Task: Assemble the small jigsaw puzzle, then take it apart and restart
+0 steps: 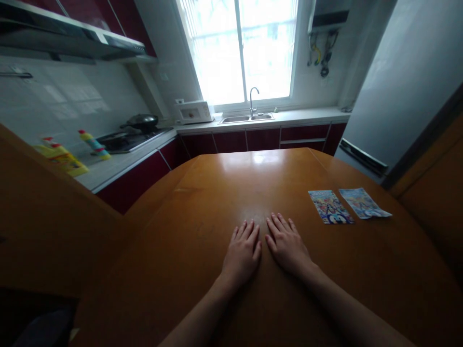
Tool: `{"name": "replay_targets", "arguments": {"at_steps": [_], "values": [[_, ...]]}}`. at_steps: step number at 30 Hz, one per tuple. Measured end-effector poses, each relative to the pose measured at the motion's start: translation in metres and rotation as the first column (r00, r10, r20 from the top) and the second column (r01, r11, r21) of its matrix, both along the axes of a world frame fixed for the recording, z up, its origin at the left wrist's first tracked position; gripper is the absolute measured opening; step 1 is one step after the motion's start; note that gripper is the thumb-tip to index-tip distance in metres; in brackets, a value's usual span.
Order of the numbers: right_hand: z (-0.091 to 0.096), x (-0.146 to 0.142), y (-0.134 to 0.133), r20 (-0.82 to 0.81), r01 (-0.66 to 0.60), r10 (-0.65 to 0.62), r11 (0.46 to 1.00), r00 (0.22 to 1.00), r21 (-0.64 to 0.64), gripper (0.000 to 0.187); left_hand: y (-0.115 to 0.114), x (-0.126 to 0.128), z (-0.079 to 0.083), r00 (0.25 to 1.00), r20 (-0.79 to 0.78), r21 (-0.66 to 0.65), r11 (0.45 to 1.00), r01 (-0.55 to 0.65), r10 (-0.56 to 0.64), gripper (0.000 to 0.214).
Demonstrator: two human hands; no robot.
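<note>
Both hands rest palm down on a brown wooden table (173, 270), side by side with a small gap between them. My left hand (243, 253) lies flat with its fingers stretched forward and holds nothing. Flat as well, my right hand (287, 243) has its fingers out and nothing under it that shows. To the right of it lies a colourful printed sheet (330, 206) with cartoon-like pictures. Just beyond that sits a second, paler blue printed sheet (362, 202), its near corner slightly curled.
Behind the table runs a counter with a sink (235, 119), a tap (251, 101) and a white microwave (194, 112). At left stand a stove with a dark pan (142, 121), a yellow bottle (68, 160) and a blue-yellow bottle (94, 144). A fridge (405, 86) stands at right.
</note>
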State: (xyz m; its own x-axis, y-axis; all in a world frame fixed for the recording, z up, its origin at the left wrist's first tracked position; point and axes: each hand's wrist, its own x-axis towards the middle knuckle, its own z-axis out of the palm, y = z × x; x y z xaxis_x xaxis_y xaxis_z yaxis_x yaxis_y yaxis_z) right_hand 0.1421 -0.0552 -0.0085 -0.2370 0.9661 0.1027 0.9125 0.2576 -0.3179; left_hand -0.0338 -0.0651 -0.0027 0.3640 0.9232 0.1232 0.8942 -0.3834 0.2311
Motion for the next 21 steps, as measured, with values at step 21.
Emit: {"name": "replay_targets", "arguments": {"at_steps": [21], "values": [[0.005, 0.006, -0.004, -0.078, -0.018, 0.017, 1.000, 0.997, -0.015, 0.058, 0.000, 0.015, 0.001, 0.991, -0.130, 0.018, 1.000, -0.017, 0.020, 0.060]]}}
